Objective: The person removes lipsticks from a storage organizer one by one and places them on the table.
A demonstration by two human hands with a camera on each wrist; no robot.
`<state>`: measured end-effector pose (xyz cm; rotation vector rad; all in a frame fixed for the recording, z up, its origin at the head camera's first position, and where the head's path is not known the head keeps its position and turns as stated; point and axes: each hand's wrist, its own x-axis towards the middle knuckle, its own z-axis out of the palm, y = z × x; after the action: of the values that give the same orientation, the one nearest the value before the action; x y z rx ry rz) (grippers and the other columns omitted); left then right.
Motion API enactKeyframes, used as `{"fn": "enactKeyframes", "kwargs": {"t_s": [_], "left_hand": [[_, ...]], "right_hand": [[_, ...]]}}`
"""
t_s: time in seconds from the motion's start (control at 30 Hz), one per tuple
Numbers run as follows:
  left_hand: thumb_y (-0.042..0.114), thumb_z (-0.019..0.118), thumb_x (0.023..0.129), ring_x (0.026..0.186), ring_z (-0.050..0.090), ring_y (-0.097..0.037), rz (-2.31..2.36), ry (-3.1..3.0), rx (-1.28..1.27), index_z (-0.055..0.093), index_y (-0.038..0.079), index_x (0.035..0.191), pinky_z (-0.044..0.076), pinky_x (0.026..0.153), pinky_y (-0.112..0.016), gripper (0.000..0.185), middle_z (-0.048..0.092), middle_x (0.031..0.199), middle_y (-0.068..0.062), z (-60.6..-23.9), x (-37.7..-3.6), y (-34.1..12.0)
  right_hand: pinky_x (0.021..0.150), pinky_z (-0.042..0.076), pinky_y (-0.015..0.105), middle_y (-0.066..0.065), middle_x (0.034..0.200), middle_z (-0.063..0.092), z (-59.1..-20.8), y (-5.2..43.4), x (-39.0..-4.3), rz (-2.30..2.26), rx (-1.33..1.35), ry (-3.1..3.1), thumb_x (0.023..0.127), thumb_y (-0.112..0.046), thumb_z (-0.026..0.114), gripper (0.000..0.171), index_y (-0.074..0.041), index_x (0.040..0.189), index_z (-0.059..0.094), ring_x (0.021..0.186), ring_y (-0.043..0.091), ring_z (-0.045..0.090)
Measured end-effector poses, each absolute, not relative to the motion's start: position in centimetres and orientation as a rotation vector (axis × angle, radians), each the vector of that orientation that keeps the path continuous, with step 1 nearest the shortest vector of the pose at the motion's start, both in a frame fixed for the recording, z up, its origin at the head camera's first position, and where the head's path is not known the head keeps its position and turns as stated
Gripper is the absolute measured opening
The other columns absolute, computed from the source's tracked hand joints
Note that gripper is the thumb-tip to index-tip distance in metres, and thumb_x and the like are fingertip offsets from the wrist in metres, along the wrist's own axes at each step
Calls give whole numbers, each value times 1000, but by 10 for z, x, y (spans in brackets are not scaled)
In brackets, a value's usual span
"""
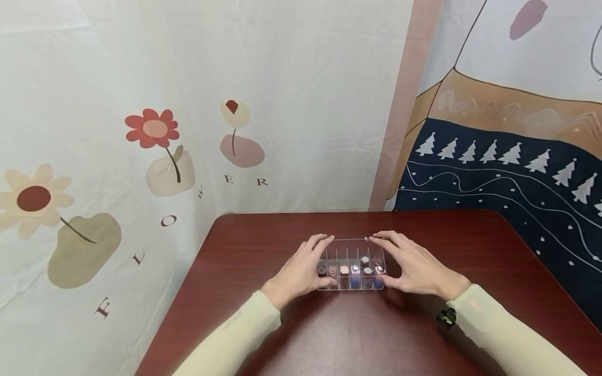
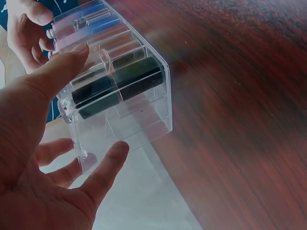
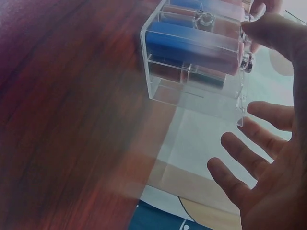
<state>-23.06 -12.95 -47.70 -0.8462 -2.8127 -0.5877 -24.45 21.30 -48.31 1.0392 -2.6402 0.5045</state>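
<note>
Left hand (image 1: pixel 301 271) and right hand (image 1: pixel 414 269) flank clear organizer (image 1: pixel 350 250) on table (image 1: pixel 329 334). Fingers spread wide and straight, tips at its ends. Lipsticks (image 1: pixel 355 270) stand inside.

You have lots of bare table (image 1: pixel 357 334) near you, between your two arms, and a hand can slide there. The far strip of table behind the box (image 1: pixel 351 269) is open too, but the curtain (image 1: pixel 263 104) stands right at the far edge and along the left edge, so you cannot go past it. On the right, more cloth (image 1: pixel 508 172) hangs close to the table's corner. The box sits in the middle. Your left hand (image 1: pixel 301 271) blocks its left end and your right hand (image 1: pixel 414 269) blocks its right end. The top of the box is open from above, but little tubes (image 1: pixel 355 270) fill most slots.
</note>
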Motion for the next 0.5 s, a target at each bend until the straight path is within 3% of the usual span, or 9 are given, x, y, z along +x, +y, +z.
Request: {"fn": "enactKeyframes", "kwargs": {"t_s": [0.23,0.5], "left_hand": [[40,107,86,141,67,-43,-614,-2816,-863,45,12,178,67,119,-52,114,52,176,-15,-477,-231,-132],[38,107,87,144,67,-46,-623,-2823,-885,46,12,177,65,122,-56,112,52,177,-17,-475,-232,-135]], "right_hand": [[114,67,63,6,166,61,-475,212,-247,514,1065,-2614,92,-43,96,86,-21,168,62,142,28,67],[117,67,61,7,165,63,-467,206,-250,542,1127,-2589,94,-38,96,77,-18,162,68,145,28,67]]}}
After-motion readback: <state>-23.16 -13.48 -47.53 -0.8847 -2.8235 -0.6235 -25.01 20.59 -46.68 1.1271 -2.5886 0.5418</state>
